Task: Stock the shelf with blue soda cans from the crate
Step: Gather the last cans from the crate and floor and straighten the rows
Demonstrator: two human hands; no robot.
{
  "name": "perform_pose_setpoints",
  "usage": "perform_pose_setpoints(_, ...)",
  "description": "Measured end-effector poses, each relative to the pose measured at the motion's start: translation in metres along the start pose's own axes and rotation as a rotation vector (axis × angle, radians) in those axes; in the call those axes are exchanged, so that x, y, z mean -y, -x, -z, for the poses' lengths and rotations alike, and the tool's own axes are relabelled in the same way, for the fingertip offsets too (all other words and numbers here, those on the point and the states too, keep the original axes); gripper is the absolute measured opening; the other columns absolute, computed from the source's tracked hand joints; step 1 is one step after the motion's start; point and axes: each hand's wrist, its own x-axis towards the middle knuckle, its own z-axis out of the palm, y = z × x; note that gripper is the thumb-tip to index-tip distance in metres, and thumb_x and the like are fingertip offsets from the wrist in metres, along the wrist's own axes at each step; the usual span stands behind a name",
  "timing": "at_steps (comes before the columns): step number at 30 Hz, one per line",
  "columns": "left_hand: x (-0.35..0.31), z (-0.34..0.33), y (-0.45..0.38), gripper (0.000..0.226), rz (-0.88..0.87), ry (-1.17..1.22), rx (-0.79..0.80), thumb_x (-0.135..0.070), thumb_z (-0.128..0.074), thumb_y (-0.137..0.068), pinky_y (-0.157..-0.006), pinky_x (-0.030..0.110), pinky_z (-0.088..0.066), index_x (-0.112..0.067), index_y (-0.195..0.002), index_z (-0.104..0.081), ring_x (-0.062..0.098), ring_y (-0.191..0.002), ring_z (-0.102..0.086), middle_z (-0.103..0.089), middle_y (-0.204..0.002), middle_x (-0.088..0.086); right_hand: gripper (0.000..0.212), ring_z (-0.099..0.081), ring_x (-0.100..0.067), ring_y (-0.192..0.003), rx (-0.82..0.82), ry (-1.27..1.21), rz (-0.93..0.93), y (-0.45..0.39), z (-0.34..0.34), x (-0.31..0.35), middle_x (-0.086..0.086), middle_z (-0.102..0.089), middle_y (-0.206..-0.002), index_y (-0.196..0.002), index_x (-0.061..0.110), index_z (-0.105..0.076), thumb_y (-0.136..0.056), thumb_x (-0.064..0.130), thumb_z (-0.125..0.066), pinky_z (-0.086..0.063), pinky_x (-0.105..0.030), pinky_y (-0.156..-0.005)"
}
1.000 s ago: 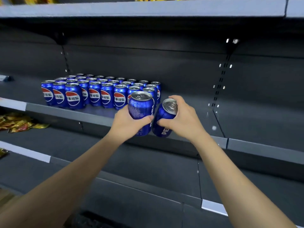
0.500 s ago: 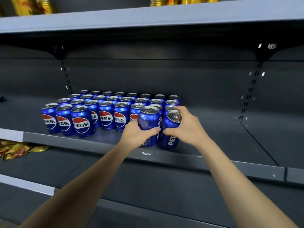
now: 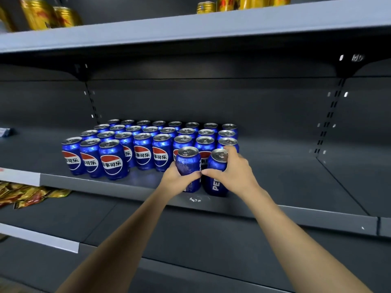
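Blue soda cans [image 3: 148, 151], glossy metal cyls, gripped in hands [image 3: 211, 176]

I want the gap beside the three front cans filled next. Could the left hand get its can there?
Probably yes: the left hand grips its can, and the bare shelf beside the front cans lies open.

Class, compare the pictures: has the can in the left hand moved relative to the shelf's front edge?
Yes. The can in the left hand went forward past the shelf's front edge, toward the stocked cans.
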Motion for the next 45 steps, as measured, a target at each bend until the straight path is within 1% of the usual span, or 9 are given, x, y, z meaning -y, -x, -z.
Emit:
perform_pose_setpoints(8, -0.010, 0.001, 0.010, 0.082, -0.110, -0.228, -0.175, -0.042, -0.081, -0.067, -0.099, 0.039, -0.045, -0.015, -0.131, -0.037, 0.014, -0.114, -0.053, -0.053, -0.127, -0.004, 0.080, -0.040, -0.026, -0.125, 0.090, 0.093, 0.005, -0.002, 0.002, 0.005, -0.010, -0.047, -0.132, -0.130, 0.011, -0.034, -0.073, 0.045, -0.078, -0.038, -0.031, -0.084)
perform_pose_setpoints(13, -0.017, -0.010, 0.015, 0.102, -0.131, -0.261, -0.296, -0.077, -0.061, -0.053, -0.096, 0.042, -0.048, -0.012, -0.130, -0.045, 0.019, -0.117, -0.053, -0.054, -0.129, 0.002, 0.096, -0.035, -0.029, -0.132, 0.133, 0.154, 0.013, -0.002, 0.004, 0.002, -0.011, -0.035, -0.144, -0.143, 0.013, -0.023, -0.071, 0.039, -0.081, -0.036, -0.035, -0.098)
perform_pose_setpoints(19, -0.020, -0.009, 0.015, 0.100, -0.222, -0.274, -0.407, -0.056, -0.077, -0.064, -0.100, 0.040, -0.042, -0.013, -0.141, -0.029, 0.020, -0.120, -0.049, -0.049, -0.131, 0.004, 0.109, -0.027, -0.031, -0.134, 0.085, 0.306, 0.041, 0.000, 0.006, 0.000, -0.014, -0.023, -0.148, -0.151, 0.015, -0.010, -0.072, 0.051, -0.075, -0.031, -0.038, -0.106)
perform_pose_setpoints(23, -0.021, 0.011, 0.017, 0.096, -0.224, -0.225, -0.292, -0.044, -0.080, -0.068, -0.095, 0.029, -0.040, -0.016, -0.143, -0.027, 0.015, -0.115, -0.051, -0.056, -0.120, -0.003, 0.105, -0.019, -0.028, -0.136, -0.015, 0.505, 0.171, 0.000, 0.004, 0.012, -0.009, -0.020, -0.150, -0.150, 0.015, -0.014, -0.073, 0.062, -0.068, -0.023, -0.036, -0.109)
perform_pose_setpoints(31, -0.009, 0.057, 0.006, 0.051, -0.235, -0.148, -0.033, -0.031, -0.078, -0.074, -0.099, 0.027, -0.042, -0.027, -0.116, -0.048, 0.010, -0.121, -0.048, -0.054, -0.127, -0.005, 0.085, -0.018, -0.025, -0.139, -0.058, 0.606, 0.409, 0.001, -0.021, 0.041, -0.009, -0.029, -0.149, -0.148, 0.008, -0.023, -0.083, 0.041, -0.067, -0.012, -0.030, -0.114)
perform_pose_setpoints(33, -0.007, 0.066, 0.004, 0.052, -0.267, -0.154, 0.007, -0.027, -0.075, -0.078, -0.090, 0.013, -0.040, -0.024, -0.121, -0.047, 0.004, -0.116, -0.046, -0.051, -0.123, -0.010, 0.081, -0.016, -0.026, -0.141, -0.048, 0.652, 0.423, 0.001, -0.029, 0.046, -0.010, -0.031, -0.149, -0.147, 0.007, -0.025, -0.085, 0.038, -0.066, -0.010, -0.030, -0.115)
perform_pose_setpoints(36, -0.006, 0.083, -0.007, 0.056, -0.316, -0.216, 0.077, -0.021, -0.071, -0.083, -0.077, 0.005, -0.036, -0.016, -0.132, -0.044, 0.000, -0.107, -0.043, -0.048, -0.117, -0.013, 0.072, -0.016, -0.026, -0.141, -0.045, 0.687, 0.395, 0.001, -0.042, 0.054, -0.010, -0.037, -0.144, -0.143, 0.006, -0.033, -0.087, 0.038, -0.064, -0.010, -0.030, -0.115)
perform_pose_setpoints(41, -0.003, 0.118, -0.027, 0.065, -0.317, -0.307, 0.229, -0.024, -0.068, -0.085, -0.101, 0.022, -0.035, -0.015, -0.141, -0.037, 0.005, -0.120, -0.042, -0.045, -0.129, -0.009, 0.057, -0.034, -0.025, -0.127, -0.108, 0.689, 0.253, 0.003, -0.069, 0.071, -0.006, -0.048, -0.133, -0.137, 0.011, -0.043, -0.089, 0.038, -0.059, -0.026, -0.031, -0.105)
perform_pose_setpoints(45, -0.007, 0.144, -0.039, 0.067, -0.328, -0.502, 0.349, -0.031, -0.065, -0.087, -0.098, 0.026, -0.039, -0.015, -0.144, -0.033, 0.022, -0.120, -0.051, -0.051, -0.134, 0.010, 0.057, -0.040, -0.026, -0.121, -0.151, 0.662, 0.074, 0.009, -0.099, 0.082, -0.007, -0.049, -0.131, -0.136, 0.012, -0.044, -0.090, 0.042, -0.058, -0.034, -0.034, -0.097)
